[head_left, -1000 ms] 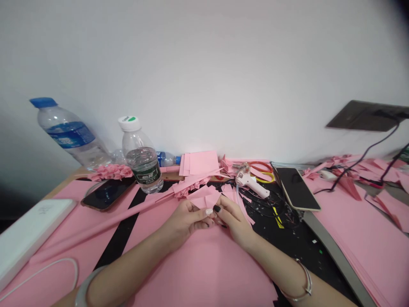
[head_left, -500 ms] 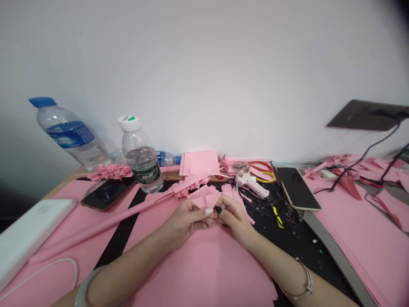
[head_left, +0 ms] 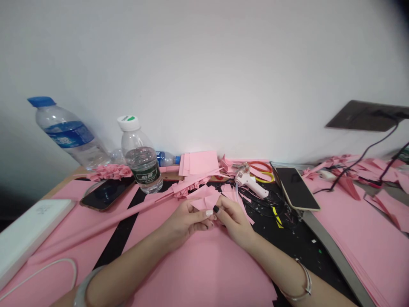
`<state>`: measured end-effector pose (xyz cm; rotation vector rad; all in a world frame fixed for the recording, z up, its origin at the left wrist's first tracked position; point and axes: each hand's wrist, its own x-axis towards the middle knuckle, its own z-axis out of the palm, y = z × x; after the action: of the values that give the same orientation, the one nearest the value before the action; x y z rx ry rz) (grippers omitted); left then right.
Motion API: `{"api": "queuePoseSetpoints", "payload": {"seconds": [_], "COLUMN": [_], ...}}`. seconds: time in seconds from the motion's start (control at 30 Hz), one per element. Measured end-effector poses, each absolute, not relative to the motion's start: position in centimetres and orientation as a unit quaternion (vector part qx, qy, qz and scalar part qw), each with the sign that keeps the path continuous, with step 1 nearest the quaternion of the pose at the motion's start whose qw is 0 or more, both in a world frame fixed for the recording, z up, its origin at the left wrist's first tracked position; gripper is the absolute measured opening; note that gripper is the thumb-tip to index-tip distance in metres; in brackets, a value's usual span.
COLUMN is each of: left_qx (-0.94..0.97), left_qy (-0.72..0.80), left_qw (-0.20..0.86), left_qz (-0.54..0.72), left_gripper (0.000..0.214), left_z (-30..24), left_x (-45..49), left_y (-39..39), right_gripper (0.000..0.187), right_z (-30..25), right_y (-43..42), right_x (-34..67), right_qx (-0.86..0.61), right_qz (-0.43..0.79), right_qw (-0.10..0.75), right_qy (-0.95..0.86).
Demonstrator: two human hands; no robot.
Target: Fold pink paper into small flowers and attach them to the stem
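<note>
Between my two hands is a small piece of folded pink paper (head_left: 206,202), its creased flaps pointing away from me. My left hand (head_left: 191,219) pinches it from the left, thumb on top and fingers curled beneath. From the right, my right hand (head_left: 232,217) pinches the same paper, its dark-nailed thumb close to the left thumb. The fingertips hide the paper's near edge. Both hands are above large pink sheets (head_left: 204,268) on the table. Just beyond them lie a rolled pink paper stick (head_left: 128,213) and crumpled pink paper pieces.
A glue gun (head_left: 251,182) lies beside scissors with red and yellow handles and tangled black cable. Upright bottles (head_left: 142,166) stand at left, near a phone (head_left: 107,194) and a white power bank (head_left: 35,234). Another phone (head_left: 297,187) and pink sheets (head_left: 364,238) are at right.
The folded paper has tilted slightly between my fingers, and my right thumb has shifted a little up and left. Both hands keep their pinch.
</note>
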<state>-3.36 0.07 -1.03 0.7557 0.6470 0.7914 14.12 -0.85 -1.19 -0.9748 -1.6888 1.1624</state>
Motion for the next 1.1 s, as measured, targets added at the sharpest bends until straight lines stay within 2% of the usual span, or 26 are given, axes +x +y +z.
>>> {"api": "queuePoseSetpoints", "payload": {"seconds": [0.3,0.57,0.8,1.1], "left_qx": [0.365,0.378,0.433,0.444], "left_qy": [0.312,0.316,0.338,0.346], "left_qw": [0.792,0.78,0.75,0.739], "left_qz": [0.378,0.385,0.368,0.37], "left_gripper": [0.019,0.019,0.03,0.038], "left_z": [-1.3,-1.4,-1.6,-1.5], "left_x": [-3.4,-3.4,-3.0,-2.9], "left_y": [0.1,0.3,0.2,0.2], "right_gripper": [0.028,0.036,0.045,0.047], "right_z": [-0.8,-1.4,-1.9,-2.0], "right_y": [-1.1,-1.1,-0.8,-0.9], "right_x": [14.0,14.0,13.7,13.6], "right_qx": [-0.401,-0.406,-0.414,-0.434], "right_qz": [0.394,0.442,0.521,0.515], "right_qw": [0.403,0.41,0.422,0.413], "right_qy": [-0.722,-0.687,-0.616,-0.613]}}
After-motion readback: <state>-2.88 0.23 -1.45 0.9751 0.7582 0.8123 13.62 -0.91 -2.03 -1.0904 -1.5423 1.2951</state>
